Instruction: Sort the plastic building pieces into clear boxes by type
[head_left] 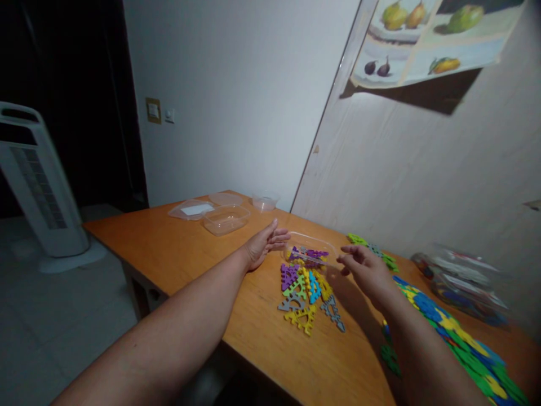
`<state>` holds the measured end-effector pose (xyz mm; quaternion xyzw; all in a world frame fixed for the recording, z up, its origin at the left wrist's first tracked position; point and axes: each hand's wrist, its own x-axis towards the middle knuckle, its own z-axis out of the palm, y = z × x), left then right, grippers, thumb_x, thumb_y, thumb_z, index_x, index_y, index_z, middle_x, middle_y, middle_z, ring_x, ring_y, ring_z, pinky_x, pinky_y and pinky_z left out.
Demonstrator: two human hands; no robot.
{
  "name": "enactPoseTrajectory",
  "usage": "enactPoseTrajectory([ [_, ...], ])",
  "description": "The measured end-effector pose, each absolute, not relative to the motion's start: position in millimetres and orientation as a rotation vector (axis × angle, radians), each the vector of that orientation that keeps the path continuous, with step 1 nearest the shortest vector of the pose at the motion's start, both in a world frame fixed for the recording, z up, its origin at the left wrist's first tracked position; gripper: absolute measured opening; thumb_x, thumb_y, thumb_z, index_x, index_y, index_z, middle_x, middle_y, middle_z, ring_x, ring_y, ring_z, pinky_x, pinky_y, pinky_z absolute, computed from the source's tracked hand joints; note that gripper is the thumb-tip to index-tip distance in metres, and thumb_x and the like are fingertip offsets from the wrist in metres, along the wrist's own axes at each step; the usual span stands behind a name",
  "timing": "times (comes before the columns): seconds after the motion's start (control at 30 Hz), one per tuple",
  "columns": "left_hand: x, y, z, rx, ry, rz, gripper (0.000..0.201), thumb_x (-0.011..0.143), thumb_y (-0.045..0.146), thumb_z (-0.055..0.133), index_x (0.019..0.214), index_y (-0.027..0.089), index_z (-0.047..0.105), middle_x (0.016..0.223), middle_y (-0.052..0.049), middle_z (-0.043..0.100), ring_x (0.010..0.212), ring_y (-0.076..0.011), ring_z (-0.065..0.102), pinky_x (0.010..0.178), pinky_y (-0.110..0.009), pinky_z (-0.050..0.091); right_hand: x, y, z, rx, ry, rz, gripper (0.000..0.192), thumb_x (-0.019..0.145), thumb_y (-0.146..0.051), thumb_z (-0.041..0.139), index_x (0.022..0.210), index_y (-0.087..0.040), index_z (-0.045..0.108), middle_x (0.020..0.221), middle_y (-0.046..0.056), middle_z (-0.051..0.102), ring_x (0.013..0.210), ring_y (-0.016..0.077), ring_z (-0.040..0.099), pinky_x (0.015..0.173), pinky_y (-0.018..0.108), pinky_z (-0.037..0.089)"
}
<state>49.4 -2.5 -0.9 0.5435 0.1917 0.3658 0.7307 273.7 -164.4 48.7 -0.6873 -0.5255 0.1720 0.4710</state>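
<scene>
In the head view, you are holding your left hand [264, 248] beside the left end of the clear tub [315, 243], its fingers straight and slightly parted, the thumb lifting away from them. Your right hand [366, 268] is hovering by the tub's opposite end with its fingers loosely curled and spaced, not visibly pinching anything; whether either hand is touching the plastic, you cannot tell from here. The tub is sitting on the worktop [203, 254], between the heap of notched pieces [302, 290] and the far edge along the wall. Purple and yellow pieces are showing through its wall and seem to be lying inside, while the purple, green, blue, grey and yellow ones are spreading in front toward the near edge. You appear to be positioning the tub or steadying it around its contents; this step would be calling for even contact at both ends, with your right fingers clearing the loose pieces. Toward the worktop's far left corner, an empty tub [227, 221], a lid with a white label [192, 210], a round lid [225, 199] and a small bowl [265, 203] are resting. Along the right side, a colourful pile [459, 335] and some plastic bags [467, 285] are lying.
</scene>
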Motion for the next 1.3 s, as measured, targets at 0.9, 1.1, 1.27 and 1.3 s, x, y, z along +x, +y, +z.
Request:
enactPoseTrajectory([
  [0.9, 49.5, -3.5, -1.2, 1.205, 0.408, 0.812, 0.073, 0.083, 0.072, 0.043, 0.121, 0.013, 0.061, 0.131, -0.016, 0.059, 0.122, -0.0278, 0.054, 0.107, -0.041, 0.036, 295.5, -175.3, 35.4, -1.824, -1.500, 0.542, 0.028, 0.077, -0.046, 0.059, 0.069, -0.020, 0.053, 0.055, -0.005, 0.048, 0.049, 0.0106, 0.044, 0.046, 0.022, 0.030],
  [1.1, 49.2, -1.8, -3.5, 1.224, 0.412, 0.807, 0.076, 0.081, 0.074, 0.043, 0.124, 0.014, 0.060, 0.132, -0.015, 0.059, 0.123, -0.0282, 0.053, 0.108, -0.042, 0.033, 299.3, -156.7, 38.7, -1.930, -1.526, -0.101, 0.035, 0.087, -0.045, 0.044, 0.079, -0.018, 0.065, 0.070, 0.004, 0.062, 0.069, 0.0199, 0.058, 0.059, 0.027, 0.037],
  [1.27, 49.8, -2.7, -2.6, 1.221, 0.413, 0.816, 0.075, 0.082, 0.073, 0.043, 0.123, 0.013, 0.060, 0.132, -0.016, 0.059, 0.122, -0.0274, 0.054, 0.107, -0.040, 0.035, 287.0, -139.7, 41.5, -2.050, -1.776, -0.236, 0.030, 0.087, -0.033, 0.044, 0.087, -0.021, 0.072, 0.088, 0.008, 0.070, 0.084, 0.0228, 0.062, 0.069, 0.029, 0.040],
  [1.3, 49.8, -3.2, -2.1, 1.221, 0.417, 0.815, 0.075, 0.082, 0.073, 0.043, 0.123, 0.013, 0.060, 0.133, -0.016, 0.058, 0.122, -0.0274, 0.054, 0.107, -0.040, 0.035, 283.3, -137.1, 41.7, -2.033, -1.810, -0.211, 0.029, 0.087, -0.032, 0.045, 0.087, -0.021, 0.072, 0.088, 0.008, 0.070, 0.084, 0.0225, 0.062, 0.070, 0.029, 0.040],
])
